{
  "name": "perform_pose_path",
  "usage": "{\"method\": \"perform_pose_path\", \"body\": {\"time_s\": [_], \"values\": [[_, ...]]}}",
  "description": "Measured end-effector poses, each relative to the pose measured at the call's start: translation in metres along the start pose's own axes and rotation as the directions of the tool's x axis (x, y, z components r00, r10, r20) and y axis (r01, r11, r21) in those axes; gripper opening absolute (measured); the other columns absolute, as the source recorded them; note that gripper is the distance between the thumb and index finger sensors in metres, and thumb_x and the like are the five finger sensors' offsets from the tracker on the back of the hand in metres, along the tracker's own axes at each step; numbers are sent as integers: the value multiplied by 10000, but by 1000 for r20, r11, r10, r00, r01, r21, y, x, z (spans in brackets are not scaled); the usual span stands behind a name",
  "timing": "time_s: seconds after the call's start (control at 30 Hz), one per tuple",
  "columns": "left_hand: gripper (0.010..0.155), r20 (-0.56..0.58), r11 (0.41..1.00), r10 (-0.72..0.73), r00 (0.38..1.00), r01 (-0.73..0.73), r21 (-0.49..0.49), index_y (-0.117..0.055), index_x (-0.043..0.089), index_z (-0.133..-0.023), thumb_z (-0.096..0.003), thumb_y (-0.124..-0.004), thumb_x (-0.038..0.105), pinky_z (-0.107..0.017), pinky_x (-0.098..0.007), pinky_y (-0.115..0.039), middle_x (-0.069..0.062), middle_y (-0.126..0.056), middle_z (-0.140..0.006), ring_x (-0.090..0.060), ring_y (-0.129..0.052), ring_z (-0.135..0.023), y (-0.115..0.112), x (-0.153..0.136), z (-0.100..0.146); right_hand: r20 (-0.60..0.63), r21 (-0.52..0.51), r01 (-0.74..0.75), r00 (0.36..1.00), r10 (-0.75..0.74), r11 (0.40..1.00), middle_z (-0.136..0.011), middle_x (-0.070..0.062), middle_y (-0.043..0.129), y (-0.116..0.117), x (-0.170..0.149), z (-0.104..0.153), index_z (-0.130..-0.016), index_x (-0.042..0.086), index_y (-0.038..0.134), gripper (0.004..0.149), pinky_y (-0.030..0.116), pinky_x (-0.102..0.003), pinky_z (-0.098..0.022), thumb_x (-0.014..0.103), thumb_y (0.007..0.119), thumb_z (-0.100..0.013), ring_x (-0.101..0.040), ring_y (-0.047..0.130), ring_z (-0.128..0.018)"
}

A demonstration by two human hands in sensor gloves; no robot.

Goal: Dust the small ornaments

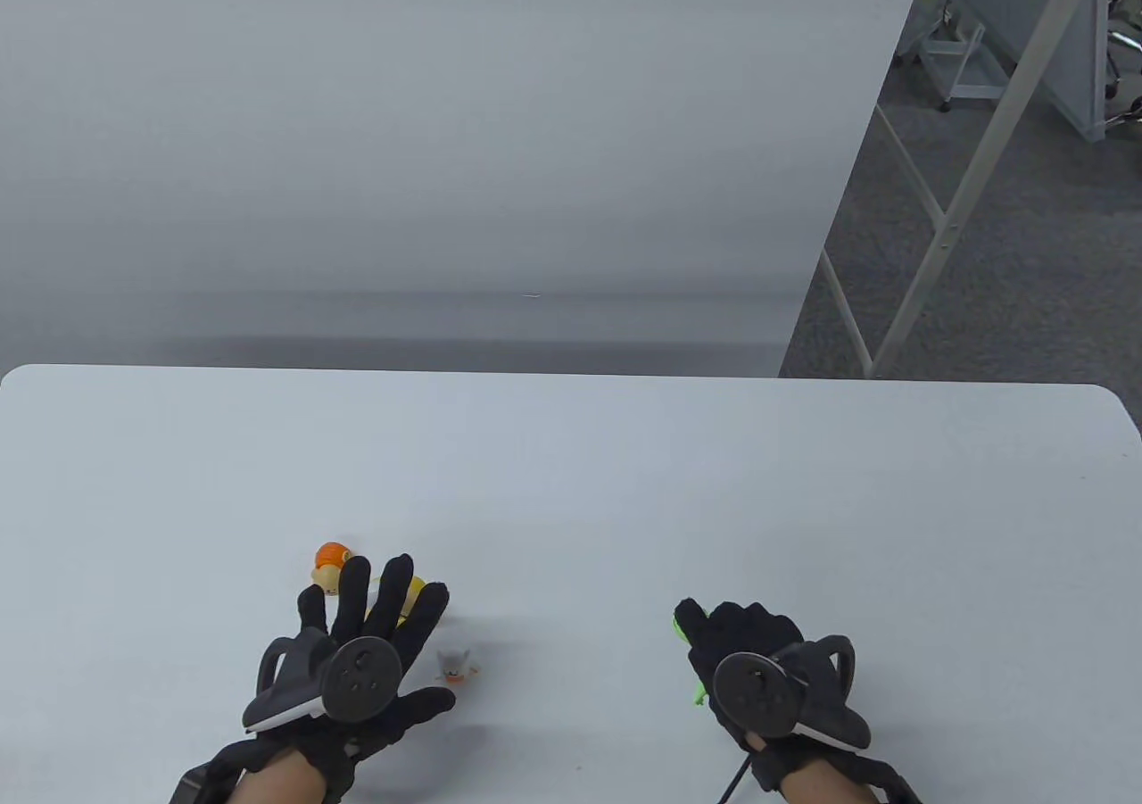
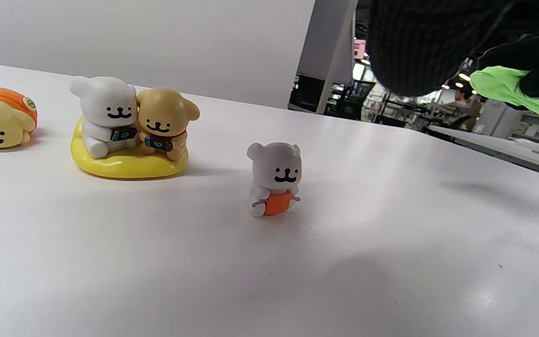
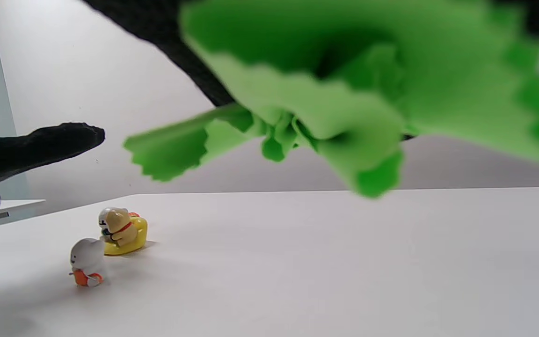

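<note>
Looking down from the table view, the left hand [image 1: 361, 652] hovers with fingers spread and nothing in it, directly over the cluster of ornaments on the white desk [image 1: 803, 501]. The small grey bear figurine holding an orange object [image 1: 458, 664] stands just right of that hand; the right hand [image 1: 758, 670], closed around a bright green fringed dusting cloth [image 1: 689, 639], sits well apart on the right. So the ornaments lie to the right hand's left, nearer the left hand.

From the left wrist view, the grey bear stands upright, with the white and tan pair of figures on a yellow base [image 2: 129, 131] and the cream figure with an orange top [image 2: 0, 117] further left.

From the right wrist view, the cloth hangs bunched from the glove, the ornaments low and far to the left.
</note>
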State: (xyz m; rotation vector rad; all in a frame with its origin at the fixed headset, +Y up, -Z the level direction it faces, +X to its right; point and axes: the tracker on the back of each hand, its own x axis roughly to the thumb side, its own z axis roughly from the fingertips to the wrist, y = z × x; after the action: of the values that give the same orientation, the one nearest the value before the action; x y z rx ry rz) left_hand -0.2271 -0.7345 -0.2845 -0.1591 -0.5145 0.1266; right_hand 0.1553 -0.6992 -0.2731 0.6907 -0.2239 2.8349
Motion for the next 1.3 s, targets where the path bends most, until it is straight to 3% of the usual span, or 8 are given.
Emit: {"method": "perform_pose_path", "body": {"time_s": [0.1, 0.17, 0.3, 0.4, 0.47, 0.53, 0.87, 1.3], "values": [[1013, 3, 1000, -19, 1000, 19, 1, -110, 236, -1164, -534, -815, 600, -505, -837, -6, -216, 84, -1135, -658, 80, -969, 2, 1, -1, 18, -5, 27, 999, -26, 1000, -751, -341, 935, 1, 3, 0, -944, 85, 804, 428, 796, -714, -498, 207, 861, -538, -479, 981, -555], [1013, 23, 995, -46, 999, 44, 86, -168, 210, -1181, -523, -848, 573, -530, -842, -47, -246, 29, -1160, -676, -16, -984, 11, 2, 0, 26, -5, 30, 999, -30, 1000, -751, -336, 934, 2, 5, 0, -947, 90, 798, 431, 797, -712, -500, 211, 861, -538, -475, 983, -555], [942, 30, 973, -93, 995, 84, 215, -382, 126, -1184, -498, -911, 494, -587, -811, -267, -300, -165, -1185, -632, -325, -940, 31, 5, -4, 17, 5, 91, 996, -91, 996, -755, -339, 933, 6, 4, 0, -951, 96, 789, 436, 792, -718, -503, 208, 864, -536, -482, 979, -561], [906, 41, 971, -129, 991, 118, 208, -458, 90, -1159, -481, -937, 454, -616, -734, -519, -299, -299, -1175, -536, -551, -886, 42, 14, -9, 14, 11, 93, 996, -93, 996, -754, -343, 932, 8, 3, 0, -949, 96, 793, 434, 790, -722, -501, 205, 866, -535, -484, 978, -558], [866, 49, 975, -130, 990, 118, 188, -501, 107, -1148, -477, -945, 430, -555, -647, -734, -284, -379, -1169, -446, -757, -802, 44, 20, -15, 10, 13, 98, 995, -99, 995, -755, -344, 930, 8, 2, 1, -949, 97, 794, 433, 788, -722, -503, 205, 866, -536, -485, 978, -558], [822, 68, 976, -130, 989, 116, 186, -574, 94, -1115, -462, -954, 417, -375, -514, -894, -279, -551, -1115, -325, -958, -591, 39, 23, -23, 8, 11, 102, 995, -102, 995, -756, -346, 930, 7, 0, 2, -948, 96, 796, 432, 787, -724, -503, 204, 866, -536, -488, 976, -558], [757, 4, 993, -93, 996, 93, -76, -678, 45, -1055, -453, -956, 410, -171, -371, -942, -255, -752, -1023, -223, -1058, -383, -20, 14, -63, 1, 35, 108, 994, -108, 994, -755, -346, 929, 10, -3, 3, -947, 96, 800, 429, 786, -724, -503, 204, 864, -537, -488, 976, -557], [649, 5, 992, -104, 995, 104, -65, -741, 74, -1012, -450, -956, 318, -138, -346, -949, -200, -871, -944, -188, -1072, -338, -42, 18, -69, 9, 48, 114, 993, -114, 992, -755, -341, 931, 11, -2, 3, -948, 101, 801, 429, 790, -719, -503, 209, 863, -538, -481, 979, -558]]}}
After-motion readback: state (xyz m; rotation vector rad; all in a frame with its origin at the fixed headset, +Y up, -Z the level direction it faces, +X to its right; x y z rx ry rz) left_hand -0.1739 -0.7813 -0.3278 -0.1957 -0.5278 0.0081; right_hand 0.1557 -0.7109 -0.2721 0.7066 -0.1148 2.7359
